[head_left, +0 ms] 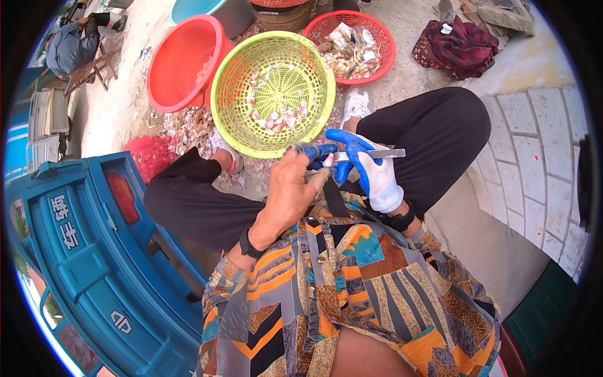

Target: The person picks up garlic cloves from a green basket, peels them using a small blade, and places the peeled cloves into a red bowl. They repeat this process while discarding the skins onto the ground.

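Note:
My left hand (292, 182), bare but for blue coverings on some fingers, pinches a small pinkish-white garlic clove (328, 160) at its fingertips. Gloved in white and blue, my right hand (370, 166) is closed around a small flat metal knife (388, 153). The blade points left, close to the clove; whether it touches is hard to make out. Just beyond both hands stands a yellow-green plastic basket (221, 122) with several garlic cloves (286, 119) on its bottom.
A red tub (164, 63) stands left of the basket, and a red basket (391, 56) of garlic and scraps behind it to the right. Garlic skins (188, 125) litter the ground. A blue vehicle (81, 251) is at left, a seated person (72, 50) far left, dark red cloth (455, 47) at right.

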A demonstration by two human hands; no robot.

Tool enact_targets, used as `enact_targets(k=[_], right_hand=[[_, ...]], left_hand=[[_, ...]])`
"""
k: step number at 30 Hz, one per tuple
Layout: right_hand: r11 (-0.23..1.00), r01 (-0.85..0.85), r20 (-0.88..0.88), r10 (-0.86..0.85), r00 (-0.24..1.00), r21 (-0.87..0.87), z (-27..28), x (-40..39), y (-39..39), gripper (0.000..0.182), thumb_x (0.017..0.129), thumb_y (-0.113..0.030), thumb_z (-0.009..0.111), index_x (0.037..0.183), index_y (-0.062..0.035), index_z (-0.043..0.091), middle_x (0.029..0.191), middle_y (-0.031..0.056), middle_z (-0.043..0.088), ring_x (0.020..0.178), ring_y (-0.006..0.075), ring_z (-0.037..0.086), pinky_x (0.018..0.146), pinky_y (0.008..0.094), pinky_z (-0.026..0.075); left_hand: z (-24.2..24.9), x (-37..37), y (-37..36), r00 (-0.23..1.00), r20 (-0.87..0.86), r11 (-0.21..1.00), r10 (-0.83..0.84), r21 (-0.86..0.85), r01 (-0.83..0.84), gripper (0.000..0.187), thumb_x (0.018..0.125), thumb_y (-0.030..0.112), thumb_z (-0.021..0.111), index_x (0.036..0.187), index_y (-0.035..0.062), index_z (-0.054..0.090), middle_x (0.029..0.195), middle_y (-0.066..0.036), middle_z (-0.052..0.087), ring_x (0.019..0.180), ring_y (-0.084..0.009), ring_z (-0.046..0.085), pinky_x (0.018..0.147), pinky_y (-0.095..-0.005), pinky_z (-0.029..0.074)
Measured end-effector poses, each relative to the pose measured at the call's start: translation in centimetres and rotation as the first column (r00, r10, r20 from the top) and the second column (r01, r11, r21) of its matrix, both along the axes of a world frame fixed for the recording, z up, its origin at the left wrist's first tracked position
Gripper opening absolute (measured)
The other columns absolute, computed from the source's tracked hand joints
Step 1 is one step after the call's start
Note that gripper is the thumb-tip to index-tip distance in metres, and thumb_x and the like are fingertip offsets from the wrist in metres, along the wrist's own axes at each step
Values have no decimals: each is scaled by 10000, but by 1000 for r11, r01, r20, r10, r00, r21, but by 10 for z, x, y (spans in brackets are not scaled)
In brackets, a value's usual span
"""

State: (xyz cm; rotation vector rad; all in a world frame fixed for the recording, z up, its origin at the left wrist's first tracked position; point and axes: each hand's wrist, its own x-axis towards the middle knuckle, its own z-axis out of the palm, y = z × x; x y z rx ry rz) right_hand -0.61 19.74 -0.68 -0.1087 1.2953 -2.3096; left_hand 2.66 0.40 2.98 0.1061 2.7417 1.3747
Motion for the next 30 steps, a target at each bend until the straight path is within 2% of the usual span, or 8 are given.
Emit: enact_targets(k=[5, 8, 11, 14, 18, 20, 23, 30], right_hand=[[1000, -20, 32, 19, 999, 22, -2, 1, 1, 427, 1037, -223, 557, 1359, 56, 536, 1095, 105, 693, 898, 106, 657, 781, 224, 520], [998, -56, 23, 56, 998, -17, -5, 0, 3, 414, 1044, -210, 539, 1357, 60, 534, 1105, 111, 692, 942, 126, 667, 825, 247, 535], [999, -35, 50, 35, 998, 7, -10, 5, 4, 402, 1045, -196, 533, 1352, 63, 538, 1110, 118, 691, 948, 133, 669, 834, 264, 544], [991, -57, 162, 77, 984, -125, -13, 4, 7, 394, 1031, -178, 555, 1341, 65, 548, 1119, 129, 692, 953, 146, 675, 839, 274, 553], [969, -83, 221, 31, 975, 231, -1, 10, 4, 364, 1012, -98, 551, 1347, 45, 559, 1004, 63, 680, 781, 92, 646, 676, 221, 524], [825, -65, 48, 46, 998, 561, 5, 7, 1, 357, 1014, -81, 532, 1351, 32, 564, 939, 26, 656, 714, 58, 598, 620, 210, 491], [985, 102, 66, -112, 992, 138, 2, 9, 2, 365, 1012, -90, 548, 1357, 31, 561, 940, 23, 652, 713, 50, 583, 627, 210, 489], [991, 133, 20, -133, 991, -10, 0, 9, -5, 375, 1025, -117, 558, 1363, 44, 544, 993, 45, 657, 752, 51, 584, 674, 201, 480]], left_hand=[[-3, 1, 2, 1000, -12, 1000, -3, -14, 3, 276, 798, 47, 767, 1068, 57, 710, 818, -160, 628, 714, -316, 625, 657, -398, 498], [-8, 2, 3, 999, 40, 989, 34, 143, -39, 247, 810, 45, 763, 1051, 50, 711, 834, -157, 641, 729, -291, 646, 666, -377, 502], [-16, 6, 0, 973, 231, 963, 17, 258, -78, 239, 857, -13, 736, 1092, 1, 693, 989, -64, 710, 899, -122, 664, 780, -285, 558], [-13, 7, 6, 917, 398, 783, 41, 557, -277, 210, 878, -8, 726, 1085, -14, 691, 1028, -46, 707, 899, -96, 656, 791, -266, 557], [-15, -1, 6, 926, 370, 683, 78, 657, -320, 256, 882, -22, 713, 1137, -6, 692, 1025, -43, 710, 877, -94, 660, 793, -266, 557], [-10, -5, 4, 904, 417, 642, 98, 668, -378, 275, 884, -27, 708, 1158, -7, 694, 1023, -43, 713, 880, -94, 660, 796, -265, 556], [-11, -6, 6, 910, 405, 675, 86, 648, -352, 282, 882, -31, 706, 1163, -9, 706, 1046, -38, 715, 925, -92, 647, 851, -255, 536], [-14, 1, 12, 973, 217, 817, 72, 548, -183, 263, 885, -45, 670, 1138, 5, 725, 1052, -55, 716, 966, -123, 630, 902, -298, 500]])
